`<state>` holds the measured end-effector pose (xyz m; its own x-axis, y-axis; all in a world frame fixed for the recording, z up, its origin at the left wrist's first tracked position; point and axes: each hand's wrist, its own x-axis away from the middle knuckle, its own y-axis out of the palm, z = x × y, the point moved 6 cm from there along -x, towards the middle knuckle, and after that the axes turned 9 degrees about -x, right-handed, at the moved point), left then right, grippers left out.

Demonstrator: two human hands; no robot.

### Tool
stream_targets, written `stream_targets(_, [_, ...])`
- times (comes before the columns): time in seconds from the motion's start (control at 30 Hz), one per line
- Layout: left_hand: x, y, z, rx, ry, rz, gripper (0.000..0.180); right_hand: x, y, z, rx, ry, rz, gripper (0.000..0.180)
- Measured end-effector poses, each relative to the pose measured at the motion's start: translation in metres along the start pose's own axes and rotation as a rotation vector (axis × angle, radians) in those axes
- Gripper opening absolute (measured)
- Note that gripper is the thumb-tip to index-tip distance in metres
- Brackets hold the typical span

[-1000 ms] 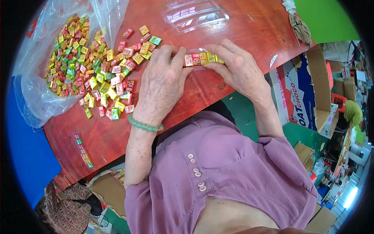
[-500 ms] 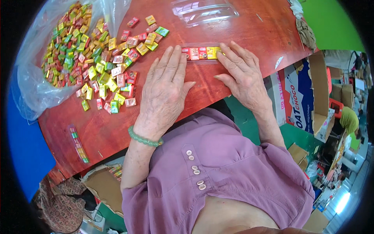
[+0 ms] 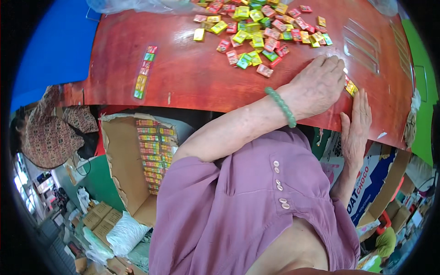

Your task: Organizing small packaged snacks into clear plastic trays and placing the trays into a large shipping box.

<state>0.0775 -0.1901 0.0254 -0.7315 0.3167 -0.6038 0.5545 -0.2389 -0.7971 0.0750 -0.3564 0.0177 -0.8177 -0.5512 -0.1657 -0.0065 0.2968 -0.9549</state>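
Observation:
A short strip of small red and yellow boxes (image 3: 351, 87) lies on the red table at the right, its far part covered by my left hand (image 3: 318, 85). That hand, above a green bead bracelet (image 3: 280, 106), has its fingers bent and close together; their tips and anything in them are hidden. My right hand (image 3: 357, 130) rests at the strip's near end, fingers stretched out, holding nothing. Loose small boxes (image 3: 256, 34) in red, yellow, green and orange are heaped to the left of my hands. Another filled strip (image 3: 145, 72) lies farther left.
Clear plastic trays (image 3: 362, 46) lie at the far right of the table (image 3: 183, 87). A plastic bag (image 3: 146, 5) is at the back. An open carton (image 3: 121, 160) with packed rows of strips stands below the front edge; a printed carton (image 3: 373, 178) is at right.
The view has turned left, so the table contents appear farther right. My left hand has gone from lying flat to bent over the strip. The carton of packed strips now shows more fully.

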Motion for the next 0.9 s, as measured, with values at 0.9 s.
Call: stream_targets(0.9, [0.116, -0.151, -0.117, -0.317, -0.512, -0.167, 0.042, -0.036, -0.032, -0.047, -0.428, -0.063, 0.215, 0.033])
